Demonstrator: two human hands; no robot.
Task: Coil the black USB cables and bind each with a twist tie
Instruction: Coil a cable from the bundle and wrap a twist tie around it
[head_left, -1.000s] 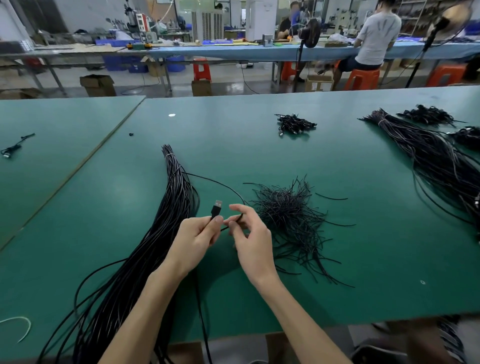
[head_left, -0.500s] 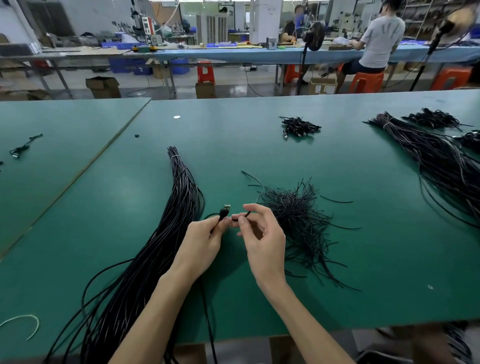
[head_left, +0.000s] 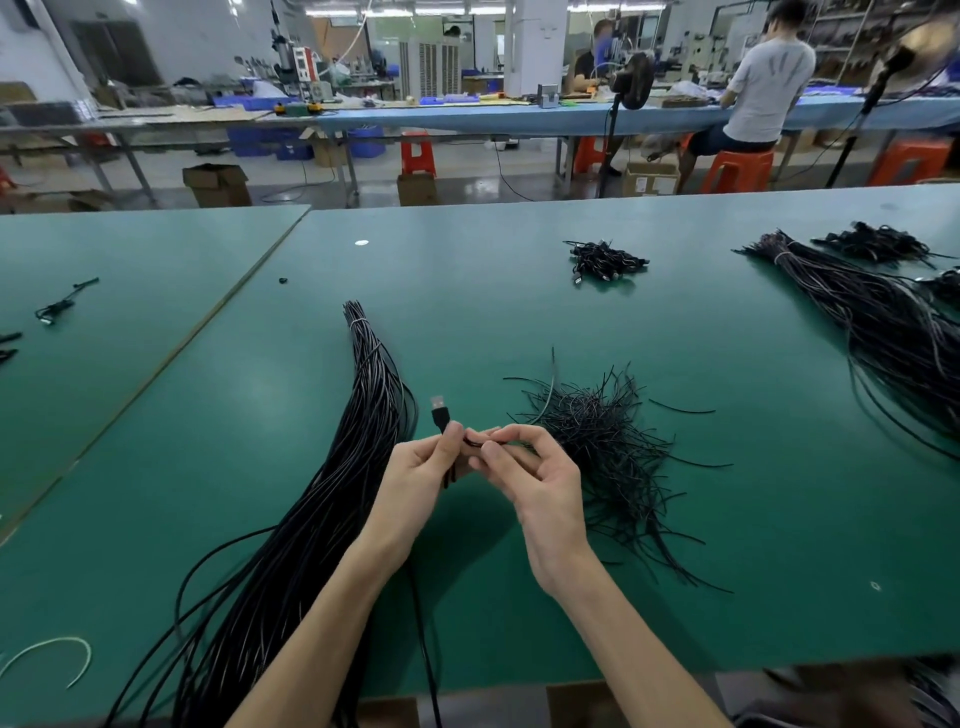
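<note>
My left hand (head_left: 415, 483) grips a black USB cable just below its plug (head_left: 440, 410), which points up and away over the green table (head_left: 519, 312). My right hand (head_left: 535, 480) pinches the same cable close beside the left thumb, and the two hands almost touch. The cable's tail drops between my wrists and runs off the near table edge. A long bundle of black cables (head_left: 332, 509) lies to the left of my hands. A loose heap of black twist ties (head_left: 602, 447) lies just right of my right hand.
A small pile of coiled, bound cables (head_left: 605, 260) sits at the far middle. Another long cable bundle (head_left: 883, 327) and more coiled cables (head_left: 878, 243) lie at the right. A white tie (head_left: 57, 657) rests at the near left. People work at benches beyond.
The loop of cable that ran out over the table has been drawn in. My hands have come closer together on the cable near the plug.
</note>
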